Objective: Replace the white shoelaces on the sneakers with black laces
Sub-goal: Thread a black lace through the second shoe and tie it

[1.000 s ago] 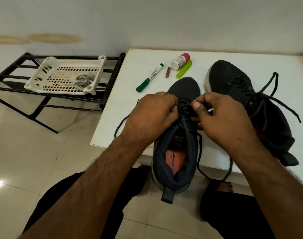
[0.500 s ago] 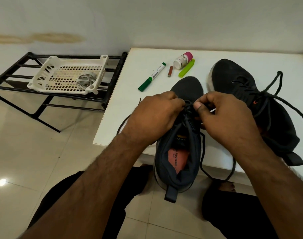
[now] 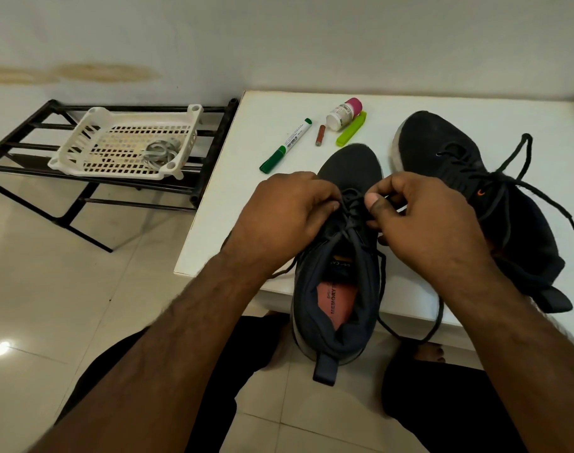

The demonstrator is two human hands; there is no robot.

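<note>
Soft even indoor light, glare spot on floor tiles (image 3: pixel 2 348), wide-angle bending at edges, mild overall softness

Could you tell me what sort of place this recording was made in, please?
Probably a room in a home, perhaps near an entrance. A black metal slatted rack holding a white plastic basket stands on glossy cream floor tiles, beside a low white table with two black sneakers.

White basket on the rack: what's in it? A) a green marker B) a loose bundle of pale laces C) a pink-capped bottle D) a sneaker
B: the white basket holds only a pale coiled bundle of laces; the marker, bottle and sneakers are on the white table.
</note>
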